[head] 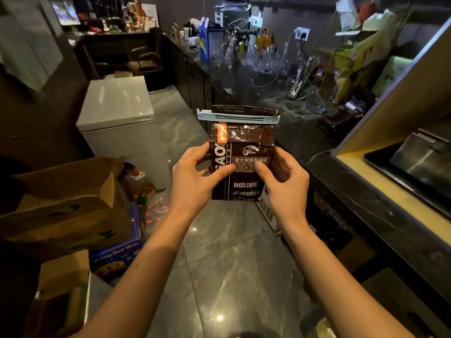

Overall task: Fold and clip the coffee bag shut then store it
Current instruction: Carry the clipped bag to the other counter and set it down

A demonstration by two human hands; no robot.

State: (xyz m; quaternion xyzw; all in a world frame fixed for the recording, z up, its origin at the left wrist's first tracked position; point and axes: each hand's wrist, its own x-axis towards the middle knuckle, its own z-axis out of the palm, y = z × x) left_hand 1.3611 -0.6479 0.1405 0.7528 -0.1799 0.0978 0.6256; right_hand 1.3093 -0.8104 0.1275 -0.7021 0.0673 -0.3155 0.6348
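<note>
Both hands, left hand [195, 176] & right hand [280, 179], grip the dark brown foil coffee bag [241, 164], pale blue plastic clip [238, 117] across its folded top; storing seems next, beside the black marble counter [280, 132].

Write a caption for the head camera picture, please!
Both hands hold a clipped coffee bag upright.

- Two arms show, and both are bare from the bottom edge of the picture up to the wrists.
- No sleeves cover the arms.
- The left hand [195, 176] is bare, with no glove on it.
- The right hand [284, 181] is bare too.
- The wrists and the fingers that show are plain, with nothing worn on them.
- The nails that show look short and plain.
</note>
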